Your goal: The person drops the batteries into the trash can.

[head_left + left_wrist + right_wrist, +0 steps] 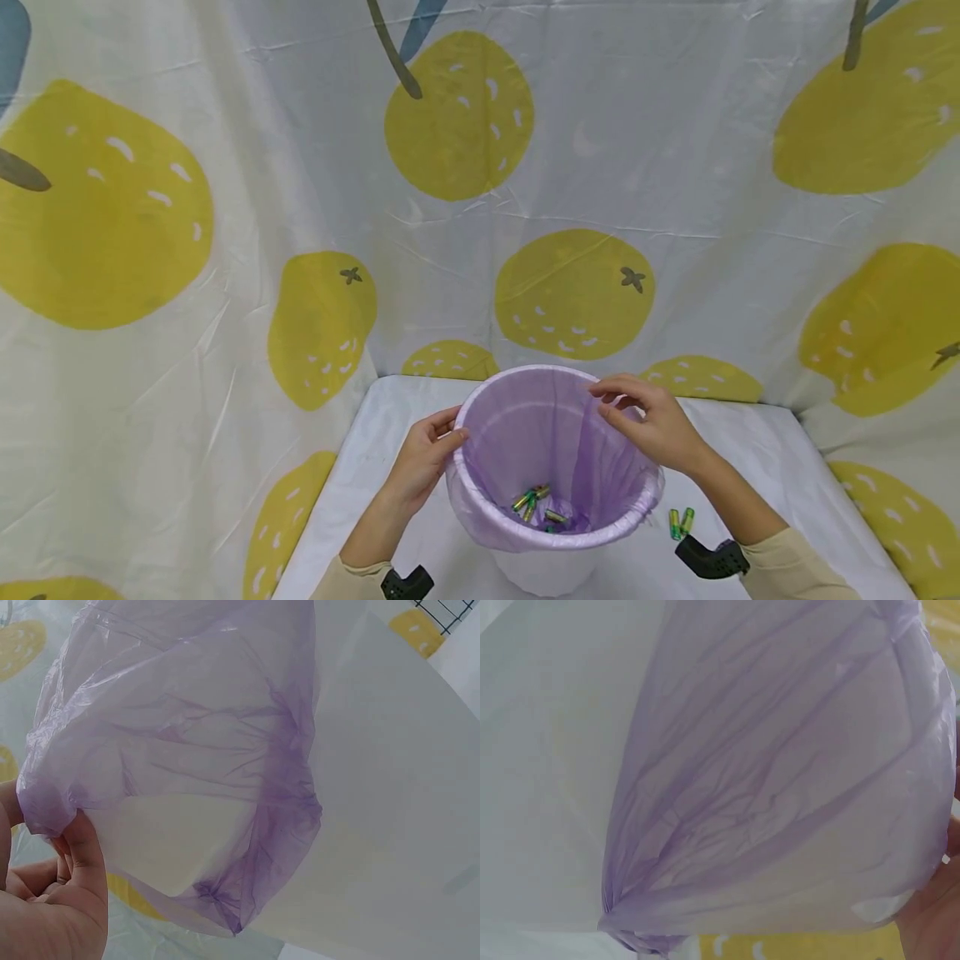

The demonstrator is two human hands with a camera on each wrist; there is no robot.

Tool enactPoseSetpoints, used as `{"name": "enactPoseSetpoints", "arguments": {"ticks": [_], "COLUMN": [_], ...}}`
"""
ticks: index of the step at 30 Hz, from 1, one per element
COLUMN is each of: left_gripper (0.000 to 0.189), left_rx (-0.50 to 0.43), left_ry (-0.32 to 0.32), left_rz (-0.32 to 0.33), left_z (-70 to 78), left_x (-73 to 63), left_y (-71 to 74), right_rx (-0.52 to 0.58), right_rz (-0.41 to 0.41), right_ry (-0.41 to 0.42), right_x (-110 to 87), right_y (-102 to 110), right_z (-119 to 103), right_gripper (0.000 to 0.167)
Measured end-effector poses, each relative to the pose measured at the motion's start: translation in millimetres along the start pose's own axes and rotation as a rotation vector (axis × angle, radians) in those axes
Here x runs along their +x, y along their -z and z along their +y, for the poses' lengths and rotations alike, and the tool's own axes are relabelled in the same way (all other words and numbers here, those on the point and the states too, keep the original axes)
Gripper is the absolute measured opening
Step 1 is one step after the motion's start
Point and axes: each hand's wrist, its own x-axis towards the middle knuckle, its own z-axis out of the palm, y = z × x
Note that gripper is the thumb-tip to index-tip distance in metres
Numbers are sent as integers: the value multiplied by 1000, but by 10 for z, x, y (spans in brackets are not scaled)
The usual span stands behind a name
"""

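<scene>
A white bin (546,571) stands on the table, lined with a thin purple plastic bag (517,408) folded outward over its rim. My left hand (423,454) pinches the lined rim at the left, thumb on the inner side; in the left wrist view, the liner (180,735) shows between thumb and fingers. At the right far side of the rim is my right hand (652,421), fingers bent over the edge with a gap between thumb and fingertips. The right wrist view shows the draped liner (765,787) beside that hand. Several green-and-gold batteries (531,504) lie inside on the bag's bottom.
Two more green-and-gold batteries (681,523) lie on the white tabletop (405,533), right of the bin near the right forearm. A fruit-print curtain (450,275) hangs behind and along both sides of the table.
</scene>
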Motion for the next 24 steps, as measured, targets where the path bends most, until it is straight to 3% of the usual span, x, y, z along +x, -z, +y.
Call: {"name": "enactPoseSetpoints", "arguments": {"ticks": [24], "left_gripper": [52], "left_rx": [-5], "left_ry": [-9], "left_rz": [-35], "left_z": [-33], "left_x": [10], "left_y": [32], "right_rx": [-81], "right_rz": [30], "right_ry": [-90], "right_x": [-199], "right_y": [170], "right_z": [50], "right_gripper": [29]}}
